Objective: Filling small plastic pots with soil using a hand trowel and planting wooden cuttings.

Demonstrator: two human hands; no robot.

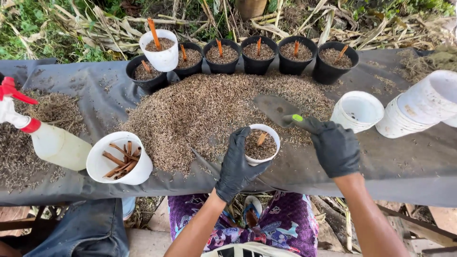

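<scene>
We see a left hand [238, 164] in a black glove wrapped around the near side of a small white pot [259, 143], fingers curled against its wall. The pot stands at the near edge of a large heap of rice husk [204, 112] on a grey sheet [381, 162] and is filled with the same husk; a short brown cutting [261, 138] is stuck upright in it. The right hand [335, 147], also gloved in black, is closed in a fist around the green-tipped handle of a garden trowel [276, 108], whose blade lies flat on the heap just behind the pot.

Along the far edge of the sheet runs a row of black pots [257, 54], each with a cutting, and one white pot [161, 50] among them. To the left, a white cup [119, 164] lies tilted with what look like more brown cuttings inside, next to a spray bottle [52, 140]. On the right lie stacks of empty white pots [419, 109].
</scene>
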